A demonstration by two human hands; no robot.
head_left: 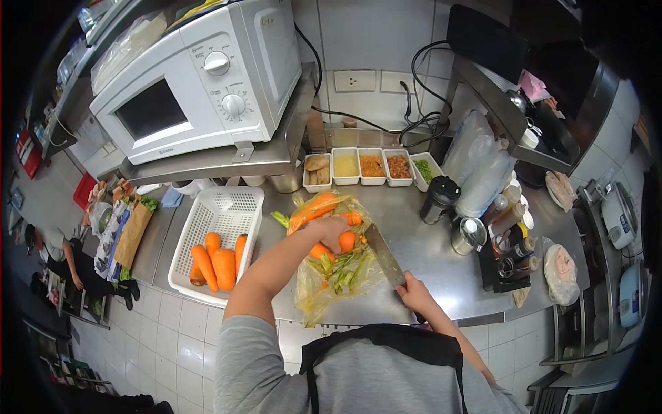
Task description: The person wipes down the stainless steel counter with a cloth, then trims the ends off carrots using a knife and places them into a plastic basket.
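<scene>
A yellow plastic bag (310,297) lies spread on the steel counter, with carrots (318,207) and green trimmed stems (348,274) on it. Over the bag, my left hand (334,232) is closed on a carrot (347,241); its fingertips are partly hidden. My right hand (416,292) grips the handle of a wide-bladed knife (385,255), whose blade points away from me beside the bag's right edge. Left of the bag stands a white perforated basket (181,257) holding several trimmed carrots (224,268).
White containers (372,168) of chopped ingredients line the counter's back. A microwave (196,90) sits on a shelf at upper left. To the right are a black tumbler (440,200), a metal canister (469,236) and a caddy of bottles (510,265). Another person (58,255) stands at far left.
</scene>
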